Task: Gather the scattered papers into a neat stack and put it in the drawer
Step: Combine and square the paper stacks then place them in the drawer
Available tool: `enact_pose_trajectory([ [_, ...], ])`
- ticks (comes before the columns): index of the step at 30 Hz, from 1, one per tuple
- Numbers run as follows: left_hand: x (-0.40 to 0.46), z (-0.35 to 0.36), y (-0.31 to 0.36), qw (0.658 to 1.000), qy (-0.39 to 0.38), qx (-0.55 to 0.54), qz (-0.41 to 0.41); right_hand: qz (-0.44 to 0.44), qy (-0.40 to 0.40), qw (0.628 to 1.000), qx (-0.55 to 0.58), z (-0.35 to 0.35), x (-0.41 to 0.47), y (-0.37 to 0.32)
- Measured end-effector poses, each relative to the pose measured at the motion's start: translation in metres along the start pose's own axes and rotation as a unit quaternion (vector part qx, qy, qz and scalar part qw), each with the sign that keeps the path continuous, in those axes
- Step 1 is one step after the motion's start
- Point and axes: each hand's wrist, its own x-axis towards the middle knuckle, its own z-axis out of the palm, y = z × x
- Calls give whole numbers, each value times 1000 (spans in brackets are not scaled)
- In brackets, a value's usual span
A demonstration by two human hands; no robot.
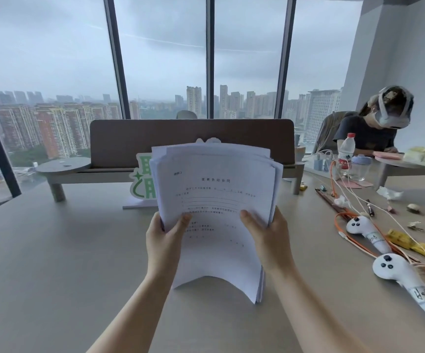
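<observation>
Now both hands [165, 240] gripping papers [216, 200] upright

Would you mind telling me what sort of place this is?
Probably a high-rise office: floor-to-ceiling windows overlook city towers, a long shared desk carries a divider screen, and both hands hold a paper stack.

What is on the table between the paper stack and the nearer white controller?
Nothing: in the head view the table is bare between the paper stack and the nearer white controller.
</observation>
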Motion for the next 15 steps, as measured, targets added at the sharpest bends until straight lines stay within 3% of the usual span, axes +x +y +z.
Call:
enact_pose_trajectory([
  [3,-4,-5,-10,999,-29,9,-34,45,-8,999,0,-5,-12,15],
  [10,11,-1,4,1000,-26,1,8,18,-5,1000,-11,-2,7,1],
  [15,2,-17,-21,992,-90,37,-86,77,-23,997,-21,-6,-8,22],
])
